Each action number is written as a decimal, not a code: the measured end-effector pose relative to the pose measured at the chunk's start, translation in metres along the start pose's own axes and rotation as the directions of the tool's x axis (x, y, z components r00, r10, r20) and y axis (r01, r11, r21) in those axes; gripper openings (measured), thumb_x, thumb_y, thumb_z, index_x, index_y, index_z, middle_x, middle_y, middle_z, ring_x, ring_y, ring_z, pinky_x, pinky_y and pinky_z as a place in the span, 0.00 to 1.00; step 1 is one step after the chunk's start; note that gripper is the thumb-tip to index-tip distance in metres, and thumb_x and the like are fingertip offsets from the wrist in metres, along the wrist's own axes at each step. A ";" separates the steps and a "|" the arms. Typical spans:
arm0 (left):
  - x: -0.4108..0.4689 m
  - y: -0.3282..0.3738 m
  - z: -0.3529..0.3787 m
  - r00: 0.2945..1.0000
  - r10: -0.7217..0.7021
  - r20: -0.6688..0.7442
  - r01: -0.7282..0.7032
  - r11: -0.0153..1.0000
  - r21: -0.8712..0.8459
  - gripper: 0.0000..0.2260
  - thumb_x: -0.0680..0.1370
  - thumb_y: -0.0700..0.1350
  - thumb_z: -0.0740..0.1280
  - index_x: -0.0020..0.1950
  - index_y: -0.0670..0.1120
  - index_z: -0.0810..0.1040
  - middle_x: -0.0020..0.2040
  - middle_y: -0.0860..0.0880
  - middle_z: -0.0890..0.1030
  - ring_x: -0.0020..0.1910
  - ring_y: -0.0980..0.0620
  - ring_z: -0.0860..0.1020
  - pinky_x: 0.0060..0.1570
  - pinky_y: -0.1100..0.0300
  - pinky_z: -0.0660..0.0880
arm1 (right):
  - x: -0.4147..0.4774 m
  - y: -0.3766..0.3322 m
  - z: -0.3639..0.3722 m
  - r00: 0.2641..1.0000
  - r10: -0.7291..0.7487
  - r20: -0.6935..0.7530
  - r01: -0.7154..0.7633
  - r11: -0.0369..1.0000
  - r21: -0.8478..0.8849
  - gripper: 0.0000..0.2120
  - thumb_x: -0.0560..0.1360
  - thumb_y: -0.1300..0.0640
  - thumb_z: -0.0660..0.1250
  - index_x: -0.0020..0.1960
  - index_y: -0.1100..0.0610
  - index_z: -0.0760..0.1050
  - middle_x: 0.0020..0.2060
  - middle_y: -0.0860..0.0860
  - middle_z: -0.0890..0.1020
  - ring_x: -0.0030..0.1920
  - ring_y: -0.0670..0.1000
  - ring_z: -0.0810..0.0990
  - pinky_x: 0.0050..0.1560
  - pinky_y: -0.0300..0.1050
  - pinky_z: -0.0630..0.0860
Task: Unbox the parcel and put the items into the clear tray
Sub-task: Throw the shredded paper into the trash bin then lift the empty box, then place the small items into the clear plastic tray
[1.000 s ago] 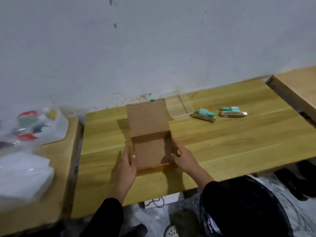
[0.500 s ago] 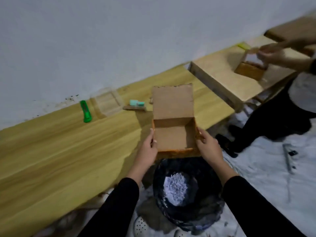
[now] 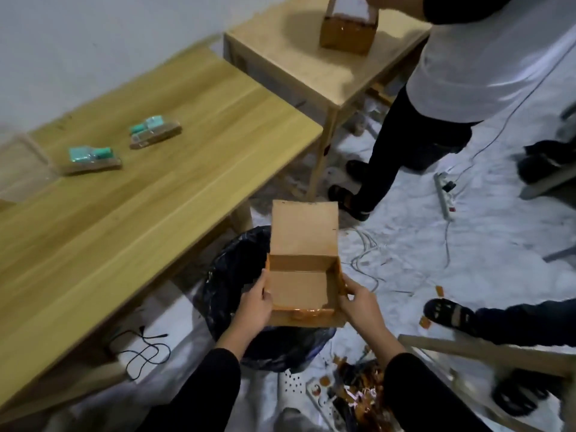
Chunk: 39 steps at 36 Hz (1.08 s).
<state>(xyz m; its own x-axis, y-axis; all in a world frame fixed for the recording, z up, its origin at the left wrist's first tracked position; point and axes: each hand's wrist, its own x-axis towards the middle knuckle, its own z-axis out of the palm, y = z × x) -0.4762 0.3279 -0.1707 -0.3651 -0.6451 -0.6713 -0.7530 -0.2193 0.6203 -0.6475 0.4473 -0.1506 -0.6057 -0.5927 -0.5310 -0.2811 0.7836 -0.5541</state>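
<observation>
I hold the open cardboard box (image 3: 300, 285) in the air above a bin lined with a black bag (image 3: 237, 275), right of the wooden table (image 3: 124, 219). The box's lid stands up and its inside looks bare. My left hand (image 3: 255, 304) grips its left wall, thumb over the rim. My right hand (image 3: 358, 302) grips its right wall. Two packaged items with teal parts (image 3: 90, 159) (image 3: 154, 132) lie on the table's far left. The clear tray (image 3: 18, 169) sits blurred at the left edge, beside them.
Another person in a white shirt (image 3: 467, 67) stands at a second, paler table (image 3: 311, 63) with a brown box (image 3: 347, 34) on it. A sandalled foot (image 3: 448, 313), a power strip (image 3: 445, 194), cables and tape scraps (image 3: 352, 381) lie on the white floor.
I carried the box off the table and to the right; it now hangs over the black bin. My view swung right and down, bringing the floor and the other person into sight.
</observation>
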 end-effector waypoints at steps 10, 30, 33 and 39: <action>0.020 -0.067 0.003 0.994 -0.100 -0.039 0.103 0.990 0.095 0.25 0.82 0.49 0.54 0.77 0.47 0.49 0.77 0.46 0.58 0.74 0.45 0.61 0.70 0.53 0.60 | 0.026 0.015 0.081 0.974 0.000 0.226 0.028 0.992 -0.120 0.27 0.77 0.58 0.60 0.74 0.56 0.56 0.61 0.61 0.77 0.56 0.59 0.77 0.43 0.41 0.68; -0.029 0.057 -0.159 0.926 0.362 -0.109 -0.343 0.926 0.158 0.23 0.82 0.52 0.54 0.76 0.47 0.57 0.76 0.51 0.58 0.74 0.53 0.58 0.69 0.62 0.57 | -0.010 -0.222 0.043 0.945 -0.325 0.042 0.328 0.940 -0.100 0.24 0.78 0.58 0.61 0.72 0.60 0.60 0.71 0.56 0.67 0.70 0.54 0.66 0.68 0.46 0.64; -0.028 0.062 -0.216 0.898 0.379 -0.225 -0.347 0.923 0.169 0.22 0.82 0.50 0.55 0.75 0.45 0.59 0.76 0.49 0.60 0.75 0.51 0.58 0.70 0.60 0.55 | -0.008 -0.269 0.052 0.925 -0.378 0.039 0.380 0.920 -0.100 0.24 0.78 0.58 0.60 0.72 0.60 0.60 0.71 0.56 0.67 0.69 0.55 0.67 0.66 0.45 0.65; -0.005 0.036 -0.331 0.787 0.231 -0.572 -0.214 0.972 0.098 0.20 0.81 0.48 0.56 0.72 0.43 0.64 0.73 0.46 0.65 0.71 0.47 0.65 0.68 0.54 0.62 | 0.018 -0.346 0.076 0.877 -0.478 0.045 0.480 0.875 -0.060 0.24 0.76 0.60 0.62 0.71 0.58 0.62 0.70 0.55 0.68 0.70 0.54 0.66 0.69 0.46 0.63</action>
<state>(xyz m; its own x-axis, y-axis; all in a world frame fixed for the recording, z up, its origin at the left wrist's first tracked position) -0.3206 0.0809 -0.0106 -0.1483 -0.9770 -0.1532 -0.7074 -0.0034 0.7068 -0.5043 0.1514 -0.0168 -0.3632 -0.9029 -0.2299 -0.5816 0.4125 -0.7011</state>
